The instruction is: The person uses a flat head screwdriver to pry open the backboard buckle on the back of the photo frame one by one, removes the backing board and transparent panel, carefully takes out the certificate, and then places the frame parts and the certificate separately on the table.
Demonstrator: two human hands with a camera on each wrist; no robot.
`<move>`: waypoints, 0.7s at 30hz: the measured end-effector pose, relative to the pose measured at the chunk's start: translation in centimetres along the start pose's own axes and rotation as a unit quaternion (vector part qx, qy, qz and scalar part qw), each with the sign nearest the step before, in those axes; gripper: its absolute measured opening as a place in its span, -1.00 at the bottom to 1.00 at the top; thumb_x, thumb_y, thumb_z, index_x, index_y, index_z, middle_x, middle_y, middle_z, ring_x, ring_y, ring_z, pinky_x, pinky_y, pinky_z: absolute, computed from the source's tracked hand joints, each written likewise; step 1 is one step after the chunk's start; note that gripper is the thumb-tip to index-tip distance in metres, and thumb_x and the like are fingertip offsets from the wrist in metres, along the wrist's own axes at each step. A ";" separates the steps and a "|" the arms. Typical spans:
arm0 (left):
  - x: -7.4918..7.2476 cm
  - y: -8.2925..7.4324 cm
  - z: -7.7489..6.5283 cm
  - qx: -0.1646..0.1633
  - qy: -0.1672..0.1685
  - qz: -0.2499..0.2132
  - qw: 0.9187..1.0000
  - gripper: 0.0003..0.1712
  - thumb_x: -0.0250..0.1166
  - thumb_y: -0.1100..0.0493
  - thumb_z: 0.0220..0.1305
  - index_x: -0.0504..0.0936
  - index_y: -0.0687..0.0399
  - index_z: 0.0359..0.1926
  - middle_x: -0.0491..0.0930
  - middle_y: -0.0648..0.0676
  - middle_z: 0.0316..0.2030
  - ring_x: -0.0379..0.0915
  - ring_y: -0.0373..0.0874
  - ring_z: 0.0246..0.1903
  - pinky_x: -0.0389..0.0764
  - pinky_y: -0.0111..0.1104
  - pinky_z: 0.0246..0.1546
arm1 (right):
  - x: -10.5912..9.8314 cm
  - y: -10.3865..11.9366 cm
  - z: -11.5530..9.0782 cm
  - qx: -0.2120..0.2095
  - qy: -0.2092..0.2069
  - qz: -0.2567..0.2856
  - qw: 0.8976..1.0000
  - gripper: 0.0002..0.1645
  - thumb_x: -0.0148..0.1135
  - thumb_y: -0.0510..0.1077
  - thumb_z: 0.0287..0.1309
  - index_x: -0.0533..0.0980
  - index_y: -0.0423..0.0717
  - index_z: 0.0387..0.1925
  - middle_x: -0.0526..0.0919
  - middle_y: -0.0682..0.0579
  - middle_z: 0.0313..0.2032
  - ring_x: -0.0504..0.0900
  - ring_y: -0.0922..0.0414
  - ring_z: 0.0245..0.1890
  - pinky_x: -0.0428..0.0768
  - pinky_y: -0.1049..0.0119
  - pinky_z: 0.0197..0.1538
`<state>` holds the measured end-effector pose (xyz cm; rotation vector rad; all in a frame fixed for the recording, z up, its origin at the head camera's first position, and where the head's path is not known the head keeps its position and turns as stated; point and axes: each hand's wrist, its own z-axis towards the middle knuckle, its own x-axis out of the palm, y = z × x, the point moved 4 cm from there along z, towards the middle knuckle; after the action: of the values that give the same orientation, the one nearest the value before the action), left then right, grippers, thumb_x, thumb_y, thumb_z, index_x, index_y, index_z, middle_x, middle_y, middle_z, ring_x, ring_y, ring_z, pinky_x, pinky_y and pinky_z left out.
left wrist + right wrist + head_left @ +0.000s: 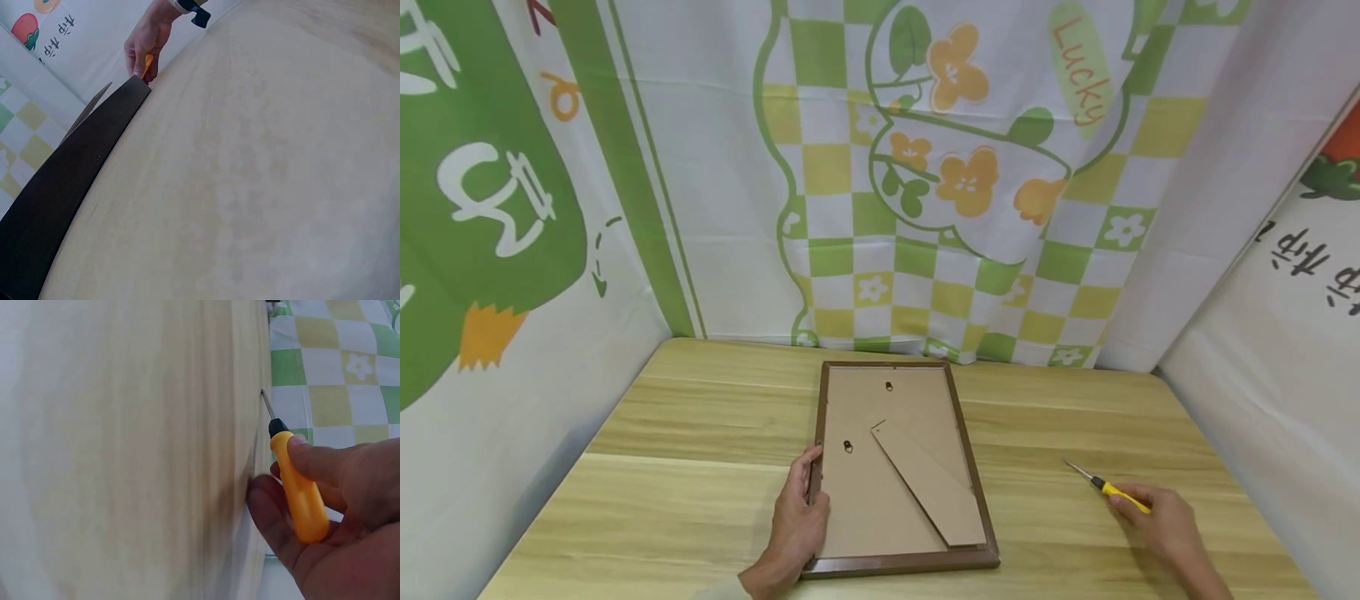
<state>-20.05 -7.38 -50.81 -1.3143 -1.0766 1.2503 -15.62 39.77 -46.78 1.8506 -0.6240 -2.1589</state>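
A brown picture frame point(898, 565) lies back side up on the table, its beige backing board point(850, 508) showing. On the board sit two small black hanging rings point(847, 447) and a slanted easel leg point(932, 492), whose lower end stands off the back in the left wrist view. My left hand point(797, 517) holds the frame's left side, thumb over the rail and fingers along the outer edge. To the right of the frame, my right hand point(1165, 521) grips a small screwdriver point(300, 494) by its yellow handle. Its thin metal shaft points away from the palm, toward the back left.
The wooden table point(700, 467) extends on both sides of the frame. Behind it hangs a green and yellow checked curtain point(925, 250). White printed cloth point(1262, 367) closes off the right side, and a green and white sheet point(610, 350) the left.
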 end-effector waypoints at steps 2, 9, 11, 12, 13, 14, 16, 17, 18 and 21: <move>0.0 0.0 0.0 0.000 -0.001 0.000 1.000 -0.25 -0.17 0.52 0.13 0.01 0.06 0.36 -0.24 0.20 0.45 -0.34 0.13 0.43 -0.09 0.00 0.39 | 0.0 -0.3 -0.1 0.001 0.003 -0.007 1.000 -0.62 0.22 -0.01 0.13 0.63 -0.23 -0.17 0.65 -0.29 -0.16 0.54 -0.29 -0.05 0.53 -0.13 -0.11; 0.0 -0.2 0.1 0.007 -0.003 0.011 1.000 -0.26 -0.17 0.53 0.13 0.01 0.10 0.36 -0.24 0.23 0.45 -0.33 0.14 0.43 -0.09 -0.02 0.39 | -0.4 -1.3 -0.2 0.012 -0.012 -0.046 0.999 -0.67 0.27 -0.04 0.07 0.65 -0.19 -0.21 0.68 -0.26 -0.23 0.58 -0.27 -0.14 0.54 -0.05 -0.24; 0.1 -0.1 0.1 0.005 -0.004 0.014 1.000 -0.26 -0.18 0.52 0.13 0.01 0.09 0.35 -0.24 0.22 0.45 -0.33 0.13 0.43 -0.09 -0.04 0.39 | -0.6 -1.7 -0.2 0.019 -0.013 -0.051 0.998 -0.67 0.27 -0.04 0.06 0.65 -0.19 -0.21 0.68 -0.26 -0.23 0.58 -0.28 -0.14 0.55 -0.04 -0.24; 0.1 -0.1 0.1 0.005 -0.003 0.012 1.000 -0.27 -0.18 0.53 0.13 0.01 0.10 0.35 -0.24 0.22 0.45 -0.33 0.13 0.43 -0.09 -0.04 0.39 | -0.7 -1.9 -0.1 0.021 -0.012 -0.054 0.998 -0.68 0.27 -0.05 0.06 0.65 -0.19 -0.21 0.68 -0.26 -0.23 0.58 -0.28 -0.14 0.55 -0.04 -0.25; 0.1 -0.1 0.1 0.005 -0.003 0.011 1.000 -0.27 -0.18 0.53 0.14 0.01 0.10 0.35 -0.24 0.22 0.45 -0.33 0.12 0.43 -0.09 -0.04 0.39 | -0.8 -2.1 -0.1 0.023 -0.010 -0.056 0.998 -0.67 0.27 -0.05 0.05 0.65 -0.19 -0.21 0.67 -0.28 -0.22 0.57 -0.29 -0.13 0.55 -0.04 -0.24; 0.1 0.0 0.1 0.004 -0.003 0.009 1.000 -0.27 -0.18 0.52 0.14 0.01 0.09 0.36 -0.24 0.21 0.45 -0.34 0.11 0.43 -0.09 -0.04 0.40 | -0.9 -2.2 0.0 0.025 -0.009 -0.056 0.998 -0.66 0.27 -0.05 0.05 0.65 -0.20 -0.20 0.66 -0.29 -0.21 0.56 -0.30 -0.13 0.55 -0.05 -0.24; 0.1 0.0 0.1 0.006 -0.001 0.006 1.000 -0.27 -0.18 0.52 0.15 0.01 0.09 0.36 -0.24 0.21 0.45 -0.34 0.11 0.43 -0.09 -0.03 0.40 | -1.2 -2.6 0.2 0.031 -0.007 -0.060 0.998 -0.65 0.27 -0.05 0.05 0.64 -0.20 -0.20 0.65 -0.31 -0.20 0.56 -0.31 -0.13 0.55 -0.03 -0.27; 0.1 0.0 0.0 0.008 0.001 0.003 1.000 -0.27 -0.18 0.53 0.15 0.01 0.09 0.36 -0.25 0.21 0.45 -0.35 0.11 0.43 -0.10 -0.02 0.40 | -1.3 -2.8 0.3 0.037 -0.002 -0.063 0.997 -0.64 0.26 -0.03 0.06 0.64 -0.21 -0.19 0.65 -0.31 -0.19 0.56 -0.31 -0.14 0.55 -0.01 -0.29; 0.1 -0.1 0.0 0.010 0.001 0.001 1.000 -0.27 -0.18 0.53 0.15 0.01 0.09 0.36 -0.25 0.21 0.45 -0.35 0.12 0.43 -0.10 -0.01 0.40 | -1.5 -3.1 0.5 0.042 0.000 -0.066 0.997 -0.63 0.26 -0.02 0.06 0.63 -0.21 -0.18 0.64 -0.32 -0.18 0.56 -0.32 -0.15 0.55 0.00 -0.31; 0.0 -0.2 -0.1 0.014 0.004 -0.005 1.000 -0.27 -0.18 0.53 0.15 0.02 0.08 0.36 -0.26 0.21 0.45 -0.36 0.12 0.43 -0.11 0.01 0.39 | -1.9 -3.7 0.9 0.063 0.012 -0.074 0.995 -0.60 0.24 0.01 0.06 0.62 -0.21 -0.17 0.63 -0.34 -0.19 0.59 -0.29 -0.22 0.52 0.09 -0.39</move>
<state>-19.99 -7.32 -50.66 -1.2903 -1.0556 1.2468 -15.77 43.98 -46.74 2.0460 -0.6503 -2.2316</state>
